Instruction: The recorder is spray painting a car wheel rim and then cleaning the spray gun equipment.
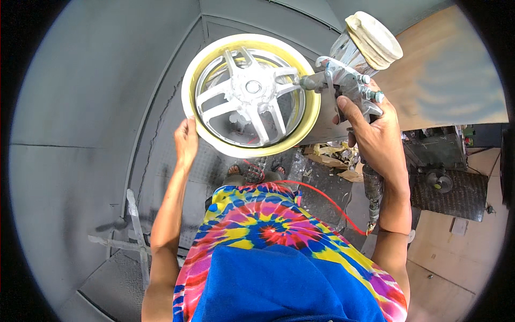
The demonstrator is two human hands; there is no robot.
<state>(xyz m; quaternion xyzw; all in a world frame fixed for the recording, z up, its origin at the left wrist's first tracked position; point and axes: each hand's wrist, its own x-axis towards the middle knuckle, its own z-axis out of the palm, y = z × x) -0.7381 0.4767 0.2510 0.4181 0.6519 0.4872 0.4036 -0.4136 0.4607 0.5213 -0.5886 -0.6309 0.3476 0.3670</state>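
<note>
In front of me is a wheel rim (252,99) with silver spokes and a pale yellow outer edge. My left hand (186,140) is closed at the rim's lower left edge, its fingertips against the yellow edge. A spray gun (348,80) is in my right hand (375,129), which wraps round its grip. Its nozzle points left at the spokes, close to the rim's right side. On top of the gun sits a paint cup (370,40) with a whitish lid, tilted to the right. What supports the rim from below is hidden.
A red air hose (327,199) runs from below the gun's handle across to my waist. Grey walls (70,107) stand at the left. At the right are a tan board (456,75), crumpled paper (335,155) and a small fan (439,181). Taped bars (137,236) stand at lower left.
</note>
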